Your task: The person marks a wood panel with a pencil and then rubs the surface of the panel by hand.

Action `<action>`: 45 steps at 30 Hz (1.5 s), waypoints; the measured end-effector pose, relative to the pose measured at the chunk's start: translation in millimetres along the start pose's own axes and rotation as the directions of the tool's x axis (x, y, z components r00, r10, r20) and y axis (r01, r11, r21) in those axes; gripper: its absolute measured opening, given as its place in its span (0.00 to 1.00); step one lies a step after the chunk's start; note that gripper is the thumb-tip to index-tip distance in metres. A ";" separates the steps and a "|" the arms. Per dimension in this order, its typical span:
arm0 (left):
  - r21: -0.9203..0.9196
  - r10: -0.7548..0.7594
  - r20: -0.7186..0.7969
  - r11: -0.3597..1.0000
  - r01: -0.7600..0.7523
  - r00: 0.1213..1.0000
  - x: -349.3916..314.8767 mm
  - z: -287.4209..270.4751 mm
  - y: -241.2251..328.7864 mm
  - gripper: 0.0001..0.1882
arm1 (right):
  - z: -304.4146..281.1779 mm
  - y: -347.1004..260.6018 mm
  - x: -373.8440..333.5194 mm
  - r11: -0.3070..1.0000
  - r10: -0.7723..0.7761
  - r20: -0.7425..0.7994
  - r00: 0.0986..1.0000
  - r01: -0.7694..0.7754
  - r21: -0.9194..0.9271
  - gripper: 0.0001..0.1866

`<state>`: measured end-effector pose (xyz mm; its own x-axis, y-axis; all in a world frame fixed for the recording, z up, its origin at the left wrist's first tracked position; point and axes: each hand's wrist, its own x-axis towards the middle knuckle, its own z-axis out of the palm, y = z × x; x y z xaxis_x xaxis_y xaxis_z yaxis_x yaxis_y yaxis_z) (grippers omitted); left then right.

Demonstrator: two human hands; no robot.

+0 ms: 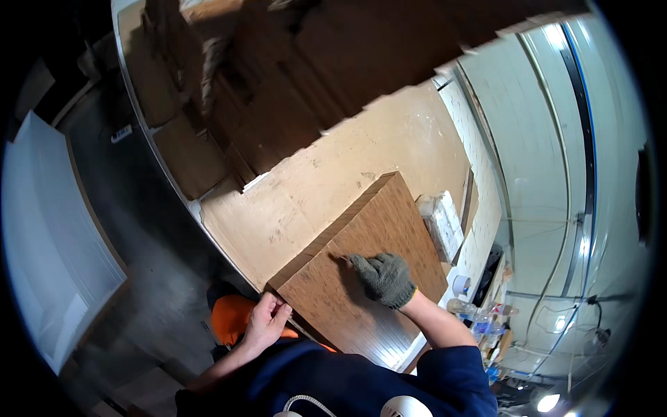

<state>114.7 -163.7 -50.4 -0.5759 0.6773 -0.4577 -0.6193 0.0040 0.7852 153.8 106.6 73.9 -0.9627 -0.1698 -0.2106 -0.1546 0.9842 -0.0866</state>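
A stack of brown wood-grain panels (389, 226) lies at a slant on the tan worktop, several layers showing along its far left side. My left hand (267, 321) is bare and grips the near left corner of the stack, thumb and fingers at the panel's edge. Over the top panel is my right hand (385, 279), in a grey-green knit glove. Its fingers are curled, with the thumb side toward the left. Something small seems to stick out at the fingertips, too blurred to name. A dark shadow falls on the panel beside the glove.
Dark brown panels with ragged edges (333, 76) cover the worktop's (306, 201) far part. A white wrapped block (441, 226) sits right of the stack. Plastic bottles (486, 320) and a tape roll (460, 285) stand farther right. A white sheet (55, 236) is at the far left.
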 end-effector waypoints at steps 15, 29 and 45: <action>0.447 -0.143 0.286 0.895 -0.001 0.947 30.7 -3.7 147.7 0.07 | 115.2 44.5 -278.3 -0.071 0.851 -0.445 -0.277 -0.902 0.425 0.34; 0.525 0.145 0.379 0.779 -0.342 0.914 281.2 161.2 93.3 0.28 | 163.6 82.0 -320.5 -0.224 0.964 0.128 -0.234 -0.447 0.866 0.22; 0.464 0.110 0.400 0.832 -0.305 0.910 274.6 163.6 97.1 0.23 | 168.1 70.9 -289.2 -0.236 0.943 0.187 -0.274 -0.160 0.958 0.25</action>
<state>-16.3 143.0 -31.6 -0.3784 0.9111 -0.1633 -0.0919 0.1386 0.9861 458.6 217.0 -35.0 0.1592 0.9655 -0.2059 0.4037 -0.2540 -0.8789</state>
